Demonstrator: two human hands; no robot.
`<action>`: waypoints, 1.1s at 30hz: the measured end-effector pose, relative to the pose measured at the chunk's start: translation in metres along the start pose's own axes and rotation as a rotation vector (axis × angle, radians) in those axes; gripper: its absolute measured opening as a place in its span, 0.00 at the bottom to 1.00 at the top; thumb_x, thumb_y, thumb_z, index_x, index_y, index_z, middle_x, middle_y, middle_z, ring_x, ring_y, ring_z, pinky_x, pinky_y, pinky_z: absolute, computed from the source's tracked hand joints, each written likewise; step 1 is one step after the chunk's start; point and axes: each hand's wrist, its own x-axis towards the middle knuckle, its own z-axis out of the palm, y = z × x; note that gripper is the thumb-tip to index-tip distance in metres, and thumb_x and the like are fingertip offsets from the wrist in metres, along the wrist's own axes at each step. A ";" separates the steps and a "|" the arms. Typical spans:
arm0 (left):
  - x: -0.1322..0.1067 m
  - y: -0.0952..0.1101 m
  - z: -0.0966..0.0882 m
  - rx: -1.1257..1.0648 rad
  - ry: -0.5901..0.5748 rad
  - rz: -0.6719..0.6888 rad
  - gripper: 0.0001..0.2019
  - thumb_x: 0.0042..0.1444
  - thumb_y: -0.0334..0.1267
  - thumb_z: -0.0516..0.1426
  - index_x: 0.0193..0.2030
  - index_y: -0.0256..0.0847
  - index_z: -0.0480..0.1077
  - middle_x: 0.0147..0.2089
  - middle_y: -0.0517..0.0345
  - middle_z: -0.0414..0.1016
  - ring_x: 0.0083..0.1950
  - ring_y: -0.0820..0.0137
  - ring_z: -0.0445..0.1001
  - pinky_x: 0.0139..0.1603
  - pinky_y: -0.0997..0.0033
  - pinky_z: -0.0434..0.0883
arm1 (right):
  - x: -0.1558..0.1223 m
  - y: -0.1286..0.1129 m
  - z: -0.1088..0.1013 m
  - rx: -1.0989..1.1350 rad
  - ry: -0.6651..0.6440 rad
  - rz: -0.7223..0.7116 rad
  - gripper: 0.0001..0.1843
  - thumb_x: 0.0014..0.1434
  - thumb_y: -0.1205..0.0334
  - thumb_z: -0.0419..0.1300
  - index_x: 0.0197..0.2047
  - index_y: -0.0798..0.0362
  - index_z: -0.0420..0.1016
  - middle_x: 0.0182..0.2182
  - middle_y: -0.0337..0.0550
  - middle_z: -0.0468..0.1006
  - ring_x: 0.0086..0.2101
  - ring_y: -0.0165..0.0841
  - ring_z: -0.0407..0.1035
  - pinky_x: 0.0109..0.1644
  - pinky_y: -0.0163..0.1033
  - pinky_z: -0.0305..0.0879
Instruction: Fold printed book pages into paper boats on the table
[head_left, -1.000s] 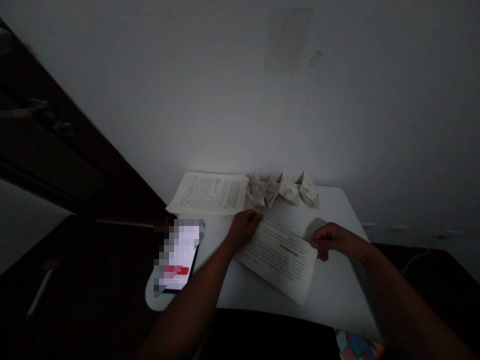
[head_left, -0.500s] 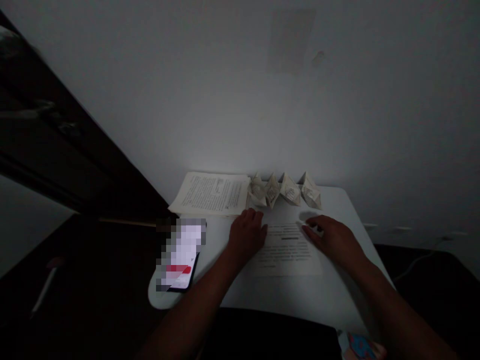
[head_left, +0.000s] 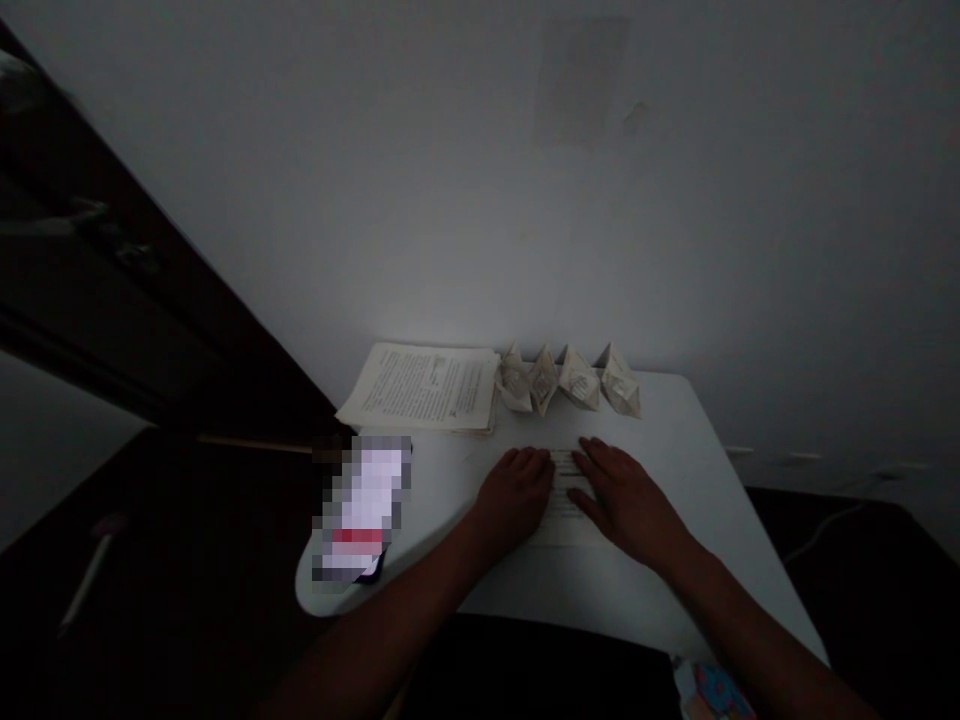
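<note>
Head view: a printed sheet [head_left: 568,528] is laid flat on the white surface [head_left: 694,465], near its middle, and is partly covered by both hands. Its left part is covered by the left hand [head_left: 517,493], which is held palm down, with the fingers bent and drawn close together; whether anything is pinched beneath them cannot be told. The right part is covered by the right hand [head_left: 621,500], whose fingers are spread, with the thumb held apart from the rest and nothing seen to be gripped. Between the two hands a narrow strip of printed lines is left visible, and a paler margin is shown below it.

Beyond the hands, a row of folded paper pieces [head_left: 580,385] is set along the far edge, by the wall [head_left: 420,200]. To the left of the row, just beside it, a stack of printed pages [head_left: 424,388] is placed. Nearer, at the left edge, a phone [head_left: 369,495] is laid with its screen lit, its display largely masked by blurred blocks.
</note>
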 end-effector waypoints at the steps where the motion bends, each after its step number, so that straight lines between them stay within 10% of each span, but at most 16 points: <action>1: 0.000 0.002 0.001 0.018 -0.002 -0.014 0.14 0.59 0.32 0.47 0.51 0.35 0.65 0.52 0.46 0.68 0.53 0.63 0.65 0.55 0.62 0.61 | 0.000 -0.005 0.000 -0.008 0.019 0.013 0.23 0.60 0.55 0.52 0.56 0.58 0.65 0.57 0.57 0.64 0.57 0.44 0.57 0.58 0.54 0.55; 9: -0.006 0.011 0.020 0.070 0.011 -0.052 0.18 0.59 0.32 0.46 0.55 0.29 0.62 0.58 0.42 0.65 0.58 0.60 0.63 0.60 0.59 0.58 | 0.006 -0.043 0.015 0.077 0.129 -0.033 0.18 0.58 0.67 0.51 0.52 0.59 0.68 0.48 0.54 0.73 0.49 0.40 0.66 0.54 0.48 0.63; 33: 0.000 0.007 0.008 -0.050 0.026 -0.113 0.19 0.56 0.32 0.48 0.55 0.35 0.61 0.57 0.47 0.65 0.57 0.61 0.62 0.58 0.56 0.56 | 0.025 -0.042 0.010 0.035 0.067 0.056 0.16 0.59 0.67 0.50 0.50 0.59 0.66 0.46 0.53 0.73 0.47 0.41 0.65 0.52 0.46 0.60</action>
